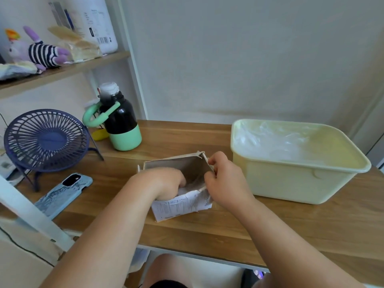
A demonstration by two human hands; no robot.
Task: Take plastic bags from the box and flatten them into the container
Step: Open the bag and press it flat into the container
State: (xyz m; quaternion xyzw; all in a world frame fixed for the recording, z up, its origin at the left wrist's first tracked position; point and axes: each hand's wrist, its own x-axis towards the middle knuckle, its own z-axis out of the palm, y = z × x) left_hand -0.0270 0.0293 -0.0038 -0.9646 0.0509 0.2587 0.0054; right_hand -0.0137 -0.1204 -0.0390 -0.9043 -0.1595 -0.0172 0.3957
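Two bare hands, both at one small cardboard box (182, 206) on the wooden table (207, 229). Left hand (166, 183) dipped down into the open top, fingers curled and hidden inside; cannot tell whether gripping a bag or only feeling for one. Right hand (224, 179) pinching the thin right wall of the box between thumb and fingers, holding the top open. Just under the left fingers, something pale and crinkly (187, 190), likely a soft, thin plastic bag. Rough grey card inside the box, white with tiny print outside, top edge torn and bent, long side running left to right between the hands. Next move probably straight up, then over to the right.

Right of the right fingers and a little farther back, near the box but not touching: a pale yellow plastic container (291, 183), smooth, with round corners and a wide lip. Clear shiny bags (280, 142) lying low inside. Closer to the right hand than the left.

Off to the left of the left fingers: a phone (64, 194), a blue wire fan (46, 140), a black and green bottle (120, 123).
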